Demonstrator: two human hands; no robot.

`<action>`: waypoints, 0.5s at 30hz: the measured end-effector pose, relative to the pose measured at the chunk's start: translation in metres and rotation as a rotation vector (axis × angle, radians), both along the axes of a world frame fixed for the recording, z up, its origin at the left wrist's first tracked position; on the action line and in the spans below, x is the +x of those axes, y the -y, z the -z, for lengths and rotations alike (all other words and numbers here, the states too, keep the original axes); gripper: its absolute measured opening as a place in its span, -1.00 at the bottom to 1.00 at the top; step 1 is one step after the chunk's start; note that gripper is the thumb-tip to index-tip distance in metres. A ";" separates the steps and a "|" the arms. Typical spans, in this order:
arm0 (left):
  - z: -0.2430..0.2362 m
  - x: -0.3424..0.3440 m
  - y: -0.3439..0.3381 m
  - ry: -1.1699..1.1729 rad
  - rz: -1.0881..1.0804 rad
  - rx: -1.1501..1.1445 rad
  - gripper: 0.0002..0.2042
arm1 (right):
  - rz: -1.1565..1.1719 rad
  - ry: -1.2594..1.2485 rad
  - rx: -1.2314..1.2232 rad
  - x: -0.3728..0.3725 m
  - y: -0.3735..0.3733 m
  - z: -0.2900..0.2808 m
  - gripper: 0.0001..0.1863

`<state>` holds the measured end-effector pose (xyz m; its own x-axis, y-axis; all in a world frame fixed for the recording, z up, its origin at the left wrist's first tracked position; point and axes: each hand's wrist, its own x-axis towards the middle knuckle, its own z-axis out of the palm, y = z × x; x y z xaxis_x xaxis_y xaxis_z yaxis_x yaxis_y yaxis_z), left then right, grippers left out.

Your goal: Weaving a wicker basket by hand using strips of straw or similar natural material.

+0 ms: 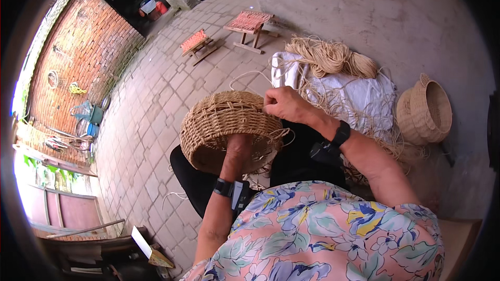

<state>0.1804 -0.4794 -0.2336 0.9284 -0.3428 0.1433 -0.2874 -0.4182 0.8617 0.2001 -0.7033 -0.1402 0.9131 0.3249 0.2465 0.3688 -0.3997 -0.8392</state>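
A tan woven cord basket (224,117) is tilted over my knees, its opening toward me. My left hand (239,145) reaches up inside it; the basket wall hides the fingers, so their grip cannot be seen. At the basket's far right side, my right hand (285,105) is closed in a pinch against the weave. A thin strand of cord (254,72) arcs from behind the basket up to that hand. Another loose loop of cord (289,138) sticks out from the basket's right edge, below the right hand.
To the right, a thick hank of cord (333,58) and many loose strands lie on a white sack (359,99). Beside it, against the wall, stand stacked woven baskets (424,109). Two low stools (249,21) with woven red seats stand ahead on the paved floor (151,119).
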 end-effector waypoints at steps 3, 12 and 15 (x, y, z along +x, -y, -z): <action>-0.022 -0.006 0.003 0.060 -0.004 0.384 -0.62 | 0.055 0.103 0.038 -0.003 -0.005 0.004 -0.84; 0.002 0.002 -0.004 0.564 0.016 0.731 -0.66 | 0.039 0.186 -0.064 -0.041 0.018 0.001 -0.81; -0.006 0.001 0.009 0.312 -0.007 0.457 -0.70 | 0.049 0.158 0.013 -0.033 0.017 0.013 -0.86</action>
